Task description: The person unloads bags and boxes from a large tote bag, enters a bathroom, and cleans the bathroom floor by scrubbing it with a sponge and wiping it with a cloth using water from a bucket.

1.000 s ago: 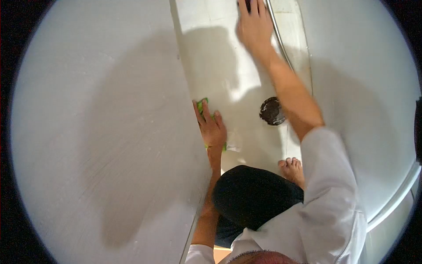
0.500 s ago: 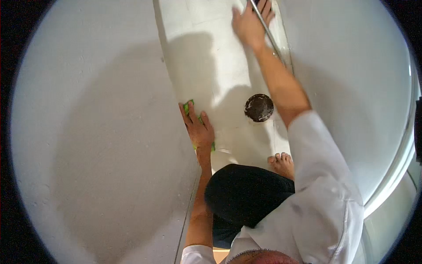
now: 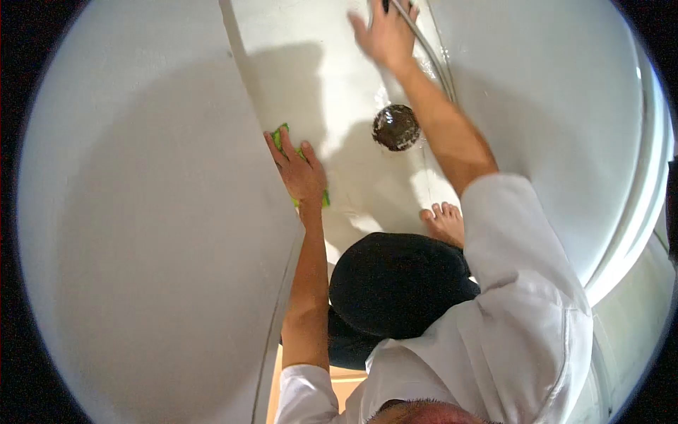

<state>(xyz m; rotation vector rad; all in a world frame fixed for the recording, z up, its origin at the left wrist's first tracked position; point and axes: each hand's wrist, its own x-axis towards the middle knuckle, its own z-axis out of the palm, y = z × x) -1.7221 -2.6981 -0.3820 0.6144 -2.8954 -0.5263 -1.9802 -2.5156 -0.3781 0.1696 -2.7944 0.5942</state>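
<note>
My left hand [image 3: 302,175] presses a green cloth [image 3: 280,138] against the pale floor, fingers spread over it beside the grey panel on the left. Bits of green show past the fingertips and under the wrist. My right hand [image 3: 390,39] reaches to the top edge, thumb out to the side. Its fingers are around something black [image 3: 386,6], which is mostly hidden and cut off by the frame. A metal shower hose [image 3: 432,55] runs across these fingers. Below my right hand lies a round dark drain [image 3: 395,128], shiny with water.
The large grey panel [image 3: 169,226] rises along the left. A curved white wall [image 3: 551,120] with a rounded rim closes the right side. My bare foot [image 3: 443,225] stands below the drain, and my bent knee [image 3: 395,283] is between my arms. Wet glints mark the floor [image 3: 353,99].
The whole view has shifted, so floor and drain appear higher and further left. My right hand has come closer to the drain, and the hose bends more. Water now shines in and above the drain.
</note>
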